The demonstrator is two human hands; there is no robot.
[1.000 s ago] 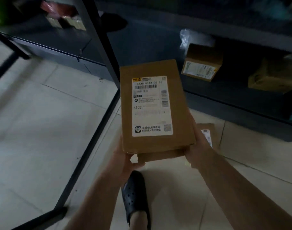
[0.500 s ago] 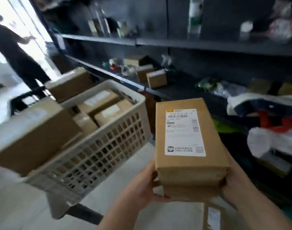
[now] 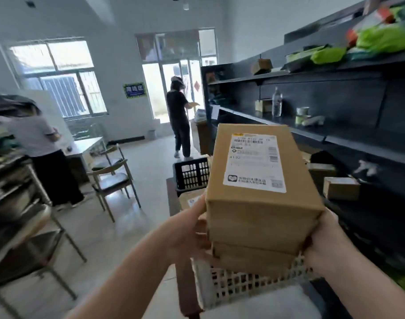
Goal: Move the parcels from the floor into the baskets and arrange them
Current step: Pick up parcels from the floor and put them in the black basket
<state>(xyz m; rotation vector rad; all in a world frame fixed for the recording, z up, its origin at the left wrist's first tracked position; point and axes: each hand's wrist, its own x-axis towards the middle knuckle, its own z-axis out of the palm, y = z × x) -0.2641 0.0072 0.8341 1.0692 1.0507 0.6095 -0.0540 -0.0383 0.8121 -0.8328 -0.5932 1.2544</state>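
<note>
Two stacked cardboard parcels (image 3: 261,199) held above the white basket (image 3: 254,286); left hand (image 3: 187,233) and right hand (image 3: 323,240) clasp opposite sides, fingers wrapped underneath. Rigid, probably light; support the lower box.

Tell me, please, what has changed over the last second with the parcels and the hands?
The stacked parcels have been lifted from low over the floor to above the white basket. Nothing was taken hold of or let go. The left hand and right hand still grip the stack's sides, label up.
</note>
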